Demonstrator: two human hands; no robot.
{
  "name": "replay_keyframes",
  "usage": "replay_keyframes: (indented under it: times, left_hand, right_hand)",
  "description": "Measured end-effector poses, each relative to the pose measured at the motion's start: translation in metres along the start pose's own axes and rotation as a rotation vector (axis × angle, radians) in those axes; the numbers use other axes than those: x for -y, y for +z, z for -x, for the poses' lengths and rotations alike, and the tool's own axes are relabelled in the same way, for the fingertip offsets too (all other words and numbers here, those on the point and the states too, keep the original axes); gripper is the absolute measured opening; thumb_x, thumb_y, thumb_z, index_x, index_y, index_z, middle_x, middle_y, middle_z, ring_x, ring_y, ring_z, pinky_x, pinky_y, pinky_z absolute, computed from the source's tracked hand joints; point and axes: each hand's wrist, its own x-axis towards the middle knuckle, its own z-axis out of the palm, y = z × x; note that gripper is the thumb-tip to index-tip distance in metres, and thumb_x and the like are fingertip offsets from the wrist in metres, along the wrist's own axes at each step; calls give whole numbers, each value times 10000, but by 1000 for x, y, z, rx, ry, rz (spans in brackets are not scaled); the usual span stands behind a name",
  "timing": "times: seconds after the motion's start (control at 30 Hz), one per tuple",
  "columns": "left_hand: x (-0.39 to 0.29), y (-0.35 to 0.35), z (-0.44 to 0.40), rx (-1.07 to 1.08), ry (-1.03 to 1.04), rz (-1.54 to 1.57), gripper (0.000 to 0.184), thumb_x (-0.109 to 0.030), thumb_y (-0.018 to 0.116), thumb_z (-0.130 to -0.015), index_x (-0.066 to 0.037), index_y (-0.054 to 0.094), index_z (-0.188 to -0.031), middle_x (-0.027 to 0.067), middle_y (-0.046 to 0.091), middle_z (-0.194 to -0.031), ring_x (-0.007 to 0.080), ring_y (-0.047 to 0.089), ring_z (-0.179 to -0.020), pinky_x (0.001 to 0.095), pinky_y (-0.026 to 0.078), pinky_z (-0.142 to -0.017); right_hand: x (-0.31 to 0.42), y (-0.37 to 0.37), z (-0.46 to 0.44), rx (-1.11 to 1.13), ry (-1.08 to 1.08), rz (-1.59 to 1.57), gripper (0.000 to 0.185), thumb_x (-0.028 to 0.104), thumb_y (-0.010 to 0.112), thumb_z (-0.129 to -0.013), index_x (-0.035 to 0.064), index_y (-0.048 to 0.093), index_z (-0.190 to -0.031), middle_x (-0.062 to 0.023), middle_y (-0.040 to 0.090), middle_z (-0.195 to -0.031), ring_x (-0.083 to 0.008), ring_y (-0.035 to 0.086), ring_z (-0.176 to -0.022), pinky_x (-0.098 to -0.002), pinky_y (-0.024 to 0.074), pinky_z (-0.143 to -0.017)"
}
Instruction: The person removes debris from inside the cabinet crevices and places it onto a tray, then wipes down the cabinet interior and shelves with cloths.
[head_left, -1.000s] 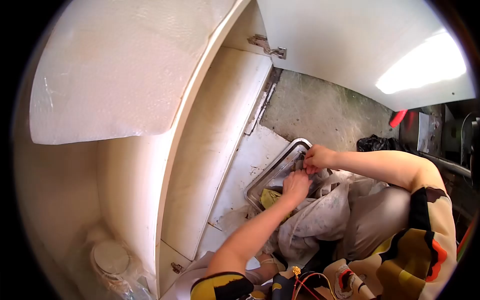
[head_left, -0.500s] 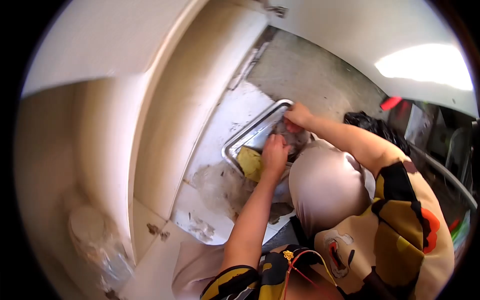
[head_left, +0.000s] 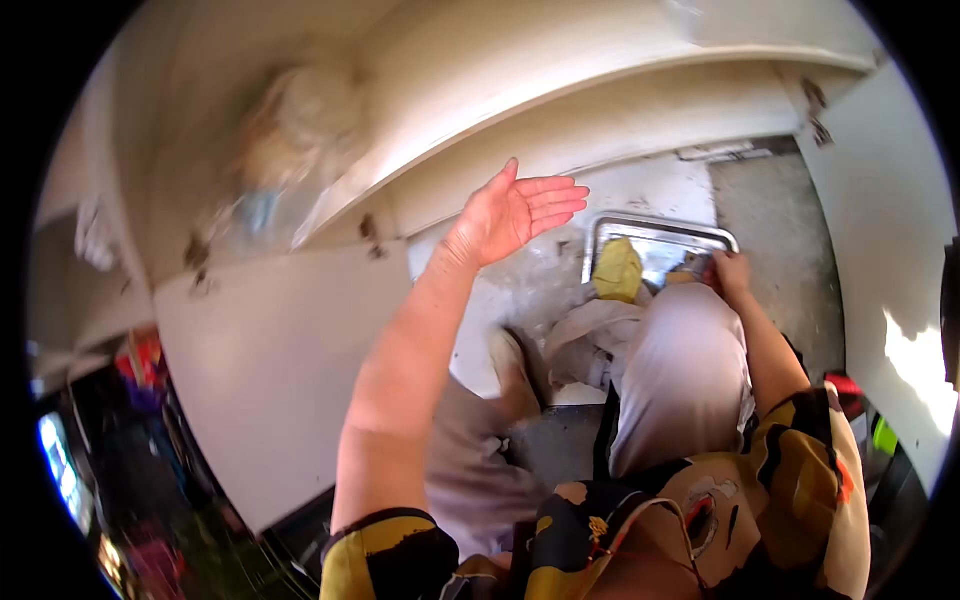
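My left hand (head_left: pixel 515 212) is raised in front of the cabinet shelf, palm showing, fingers stretched out and nothing in it. At the right side of a shiny rectangular metal tray (head_left: pixel 655 224), my right hand (head_left: pixel 733 273) is closed over the rim, its fingers partly hidden behind my knee. A crumpled yellow cloth-like piece (head_left: pixel 618 268) lies at the tray's left side. Greyish-brown crumpled material (head_left: pixel 690 268) sits in the tray close to my right fingers; its kind is unclear.
Clear plastic sheeting (head_left: pixel 530 285) lies on the dirty white floor left of the tray. An open cabinet door (head_left: pixel 885 200) stands at the right, another door (head_left: pixel 290 390) at the left. A blurred plastic-wrapped bundle (head_left: pixel 305 125) is inside the cabinet.
My left hand has come out of the tray and moved up and left, opening. My right hand stays at the tray's edge. The view has turned and shifted left.
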Motion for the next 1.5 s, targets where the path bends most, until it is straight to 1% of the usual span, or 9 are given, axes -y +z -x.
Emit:
replay_keyframes:
  times: [0.27,0.57,0.77,0.83,0.93,1.0,1.1,1.4,1.5]
  left_hand:
    - [-10,-43,223,-450,479,-286,150,-137,542,-905,1,572,-955,63,563,-859,155,529,-805,261,453,-761]
    - [208,-146,413,-1225,705,89,178,-160,433,-957,-58,467,-815,-21,344,-602,99,323,-531,236,286,-497]
    - [370,-163,442,-1848,293,-47,168,-104,406,-946,-31,543,-880,-43,365,-542,41,288,-419,218,202,-370]
    - [456,-201,465,-1894,289,-49,112,-99,478,-900,-23,558,-923,-1,434,-555,91,389,-451,242,312,-413]
    - [546,-245,472,-2273,-20,-885,162,-147,556,-835,-24,560,-941,68,512,-602,208,494,-534,321,433,-537]
    - [546,-243,450,-2359,-538,-1166,215,-183,585,-781,-16,573,-915,173,586,-713,360,571,-708,421,473,-725]
    - [525,-247,440,-1956,-478,-646,224,-199,569,-786,-14,593,-910,217,628,-852,415,588,-832,445,468,-798]
    - [528,-255,414,-2110,-354,-628,352,-4,394,-810,28,519,-1138,271,563,-1101,405,519,-1061,441,387,-932]
    - [577,-292,448,-1893,-112,-786,211,-32,409,-882,1,531,-1051,174,600,-861,353,578,-726,395,486,-719]
  right_hand:
    - [-9,-6,-24,-27,102,0,268,266,544,-818,39,582,-681,-88,587,-569,-184,560,-441,-297,451,-389]
    - [-9,-56,-112,244,114,477,302,341,548,-824,81,564,-672,-31,529,-532,-142,538,-472,-242,409,-430]
    - [133,135,16,738,-677,948,260,162,524,-866,41,543,-638,21,429,-492,-72,391,-448,-252,288,-425]
    - [166,212,91,1029,-852,1070,274,153,532,-847,-15,540,-631,-15,438,-483,-89,414,-459,-262,315,-443]
    - [177,302,183,1255,-1053,1173,222,140,554,-812,-46,563,-690,-79,507,-546,-135,483,-511,-299,386,-492]
    - [158,347,238,1401,-1027,1062,200,138,560,-810,-45,589,-735,-79,539,-587,-124,505,-541,-288,414,-511]
    - [114,394,298,1692,-936,919,165,105,568,-791,-44,628,-828,-112,640,-739,-155,613,-649,-294,493,-591]
    - [-81,441,349,2082,-132,733,397,183,493,-938,-32,462,-1271,-146,499,-1267,-170,497,-1148,-305,469,-916]
    - [-96,445,363,2089,161,548,428,195,493,-941,-24,427,-1302,-144,475,-1302,-185,457,-1206,-321,436,-958]
